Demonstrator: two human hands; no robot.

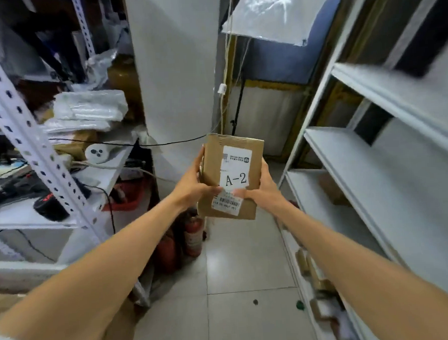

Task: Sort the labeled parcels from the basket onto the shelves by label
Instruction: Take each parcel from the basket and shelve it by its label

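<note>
Cardboard parcel (pixel 231 177) labeled A-2 is held upright mid-aisle | left hand (pixel 193 186) and right hand (pixel 263 191) grips are pressed against its sides | white shelves (pixel 346 169) stand right

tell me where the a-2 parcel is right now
In the head view, the A-2 parcel is mid-frame, held up between the left hand and right hand, left of the white shelves.
</note>
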